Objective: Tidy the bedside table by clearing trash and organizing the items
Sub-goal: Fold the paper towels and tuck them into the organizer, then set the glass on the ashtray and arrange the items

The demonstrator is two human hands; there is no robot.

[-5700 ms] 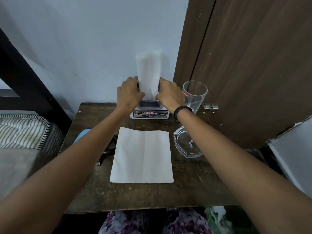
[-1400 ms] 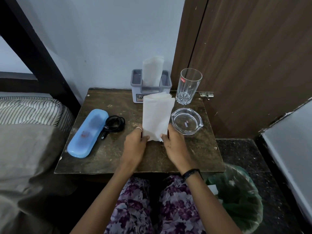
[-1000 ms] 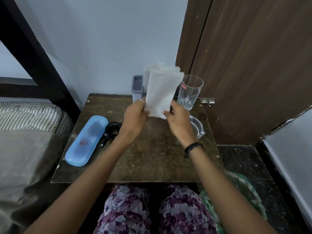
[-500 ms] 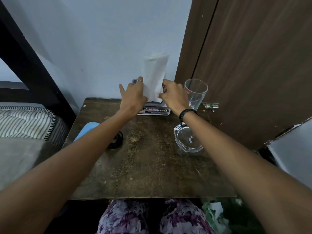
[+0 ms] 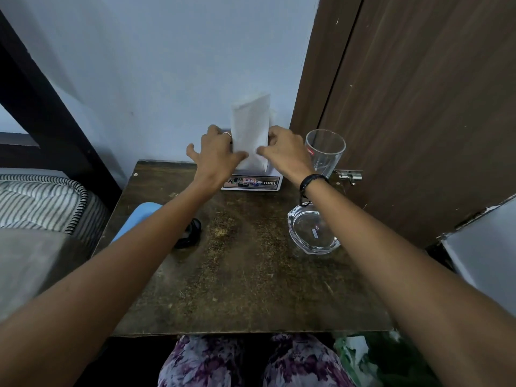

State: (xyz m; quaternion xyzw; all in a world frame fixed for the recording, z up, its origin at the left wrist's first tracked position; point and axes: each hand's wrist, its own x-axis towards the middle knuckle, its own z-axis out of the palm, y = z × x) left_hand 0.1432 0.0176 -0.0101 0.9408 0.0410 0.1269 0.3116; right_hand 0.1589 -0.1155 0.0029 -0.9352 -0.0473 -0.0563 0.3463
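White folded tissue [image 5: 250, 129] stands upright between both hands at the back of the bedside table [image 5: 251, 275], its lower end going into the tissue holder [image 5: 252, 182] against the wall. The left hand [image 5: 215, 157] pinches the tissue's left edge with thumb and forefinger, the other fingers spread loose; the right hand [image 5: 282, 153] pinches the right edge with curled fingers. How deep the tissue sits in the holder cannot be told — the hands cover the slot.

Step in hand, as judged: seating the folded tissue in the holder.
- Keep both edges level so the fold enters the slot square, not skewed.
- Lower with light pressure; thin paper will likely buckle if pushed from the top.
- Hold the right wrist clear of the drinking glass [image 5: 325, 152], which stands just beside that hand and would tip easily.
- Release one edge at a time once the tissue stands unaided.

Surface: a dark, worn wooden top with a patch of pale crumbs [image 5: 222, 232] near the middle — this probably needs wiping. A clear glass ashtray [image 5: 312, 233] sits on the right side, partly under the right forearm. A blue case [image 5: 136, 219] and a coiled black cable [image 5: 190, 233] lie on the left, partly hidden by the left arm.

Room: pale blue wall behind, a brown wooden door [image 5: 418, 107] to the right with a metal latch [image 5: 349, 175], a striped mattress [image 5: 42, 202] to the left, and a green-lined bin [image 5: 371, 358] below the table's near right corner.
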